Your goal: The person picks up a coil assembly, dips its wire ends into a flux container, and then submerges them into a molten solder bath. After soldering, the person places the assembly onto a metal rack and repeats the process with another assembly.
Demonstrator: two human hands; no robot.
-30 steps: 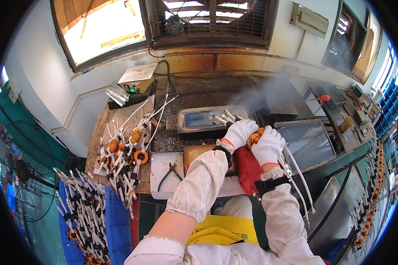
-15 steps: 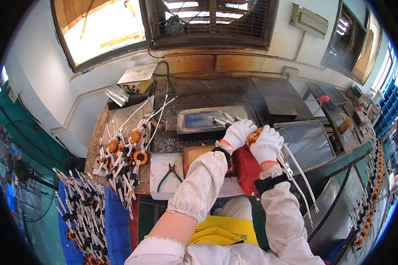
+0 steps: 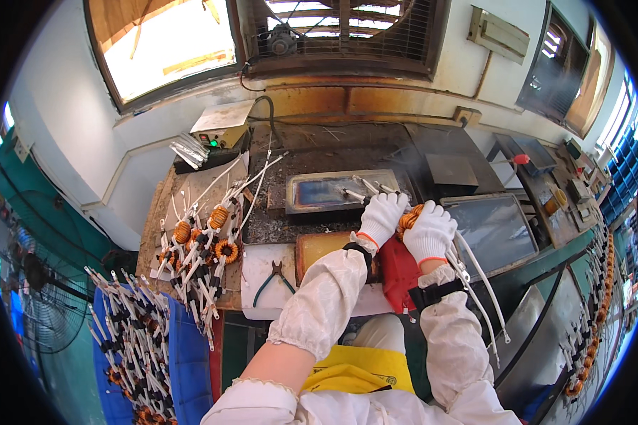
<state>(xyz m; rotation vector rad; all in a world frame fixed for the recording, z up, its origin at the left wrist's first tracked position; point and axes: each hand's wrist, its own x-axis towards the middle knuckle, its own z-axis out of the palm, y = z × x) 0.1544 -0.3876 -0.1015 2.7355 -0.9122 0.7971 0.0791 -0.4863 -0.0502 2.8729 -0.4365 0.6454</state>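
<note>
A toroidal coil [image 3: 408,221] wound with copper wire is held between my two white-gloved hands. My left hand [image 3: 384,216] is closed round its leads, whose tips reach over the right part of a rectangular metal solder pot [image 3: 297,204]. My right hand [image 3: 431,232] grips the coil from the right. More white-sleeved leads [image 3: 477,265] hang down beside my right wrist. The gloves hide part of the coil. Below them lies a red cloth-like thing [image 3: 400,273].
Coils with leads [image 3: 219,218] are heaped left of the pot. A blue crate [image 3: 190,354] holds several more. Cutting pliers [image 3: 275,280] lie on the white front board. A control box [image 3: 219,134] stands behind, a dark-framed tray [image 3: 492,230] to the right. Faint smoke rises near the pot.
The lead tips over the pot have shifted slightly and look more spread. The small light on the control box has turned from red to green. Both hands keep their grip.
</note>
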